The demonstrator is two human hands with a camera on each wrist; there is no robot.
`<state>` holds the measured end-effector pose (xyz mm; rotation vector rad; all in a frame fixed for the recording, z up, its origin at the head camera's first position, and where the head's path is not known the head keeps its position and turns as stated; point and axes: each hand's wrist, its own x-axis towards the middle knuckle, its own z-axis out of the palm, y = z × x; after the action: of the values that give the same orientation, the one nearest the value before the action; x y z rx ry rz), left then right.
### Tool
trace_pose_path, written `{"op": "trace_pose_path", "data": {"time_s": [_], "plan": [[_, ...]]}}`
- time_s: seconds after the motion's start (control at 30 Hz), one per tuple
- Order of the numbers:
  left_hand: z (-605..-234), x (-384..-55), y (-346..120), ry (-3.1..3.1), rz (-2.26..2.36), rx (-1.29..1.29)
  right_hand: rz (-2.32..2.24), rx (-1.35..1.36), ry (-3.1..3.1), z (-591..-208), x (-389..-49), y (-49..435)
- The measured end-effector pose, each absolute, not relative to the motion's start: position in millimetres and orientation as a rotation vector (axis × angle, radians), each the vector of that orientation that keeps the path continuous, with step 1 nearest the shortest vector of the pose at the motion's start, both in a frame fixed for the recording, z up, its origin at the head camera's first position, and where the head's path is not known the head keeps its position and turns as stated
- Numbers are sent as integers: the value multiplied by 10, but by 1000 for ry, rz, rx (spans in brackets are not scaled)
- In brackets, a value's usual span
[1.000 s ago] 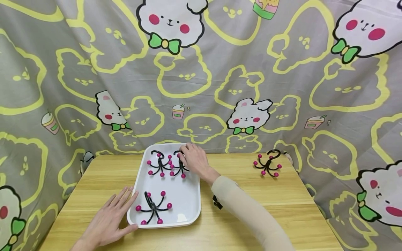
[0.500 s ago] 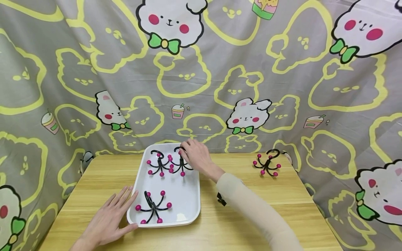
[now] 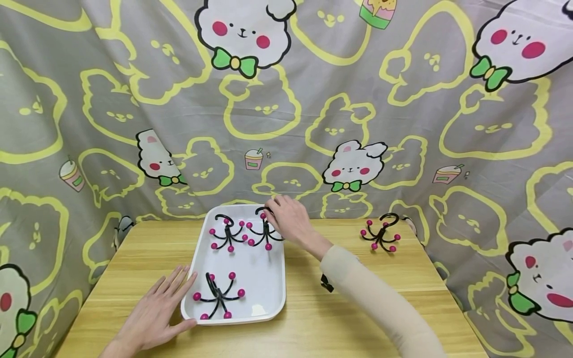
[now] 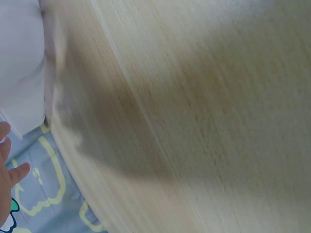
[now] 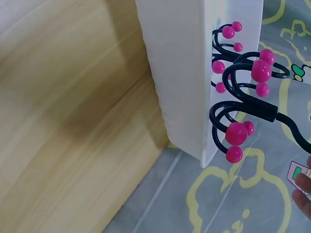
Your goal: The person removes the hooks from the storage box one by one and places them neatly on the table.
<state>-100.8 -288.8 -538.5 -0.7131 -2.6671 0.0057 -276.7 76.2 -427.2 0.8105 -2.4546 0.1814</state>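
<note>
My right hand (image 3: pixel 290 220) pinches the curved top hook of a black multi-prong hanger with pink ball tips (image 3: pixel 266 229). It is at the back right of the white tray (image 3: pixel 243 320). From the right wrist view, the held hanger (image 5: pixel 257 108) hangs by the tray's wall (image 5: pixel 180 82), hook toward the fingertips. My left hand (image 3: pixel 154 311) lies with fingers spread against the tray's left rim. A second such hanger (image 3: pixel 229 233) stands at the tray's back left, and another (image 3: pixel 218 294) sits at the front left. The left wrist view catches only fingers of the hand (image 4: pixel 7 170).
On the wooden table (image 3: pixel 358 308), a further black hanger with pink tips (image 3: pixel 382 235) stands at the far right, near the back edge. A patterned grey curtain (image 3: pixel 286 119) encloses the back and sides.
The right hand has shifted right and slightly up with its hanger, opening a gap from the back-left hanger. Left hand and tray stay put.
</note>
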Motion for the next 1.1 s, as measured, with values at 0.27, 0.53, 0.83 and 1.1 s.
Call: {"op": "trace_pose_path", "data": {"time_s": [0.27, 0.53, 0.83, 1.1], "plan": [[-5387, -1004, -2892, -2679, 4, -704, 216, 850, -2421, -4184, -2738, 965], [-5382, -995, -2887, -2689, 2, -697, 252, 851, -2404, -4142, -2722, 1185], [-5393, -995, -2896, -2673, 5, -703, 248, 857, -2403, -4109, -2717, 1440], [-5395, -1003, -2892, -2679, 5, -700, 253, 861, -2387, -4141, -2726, 1639]]}}
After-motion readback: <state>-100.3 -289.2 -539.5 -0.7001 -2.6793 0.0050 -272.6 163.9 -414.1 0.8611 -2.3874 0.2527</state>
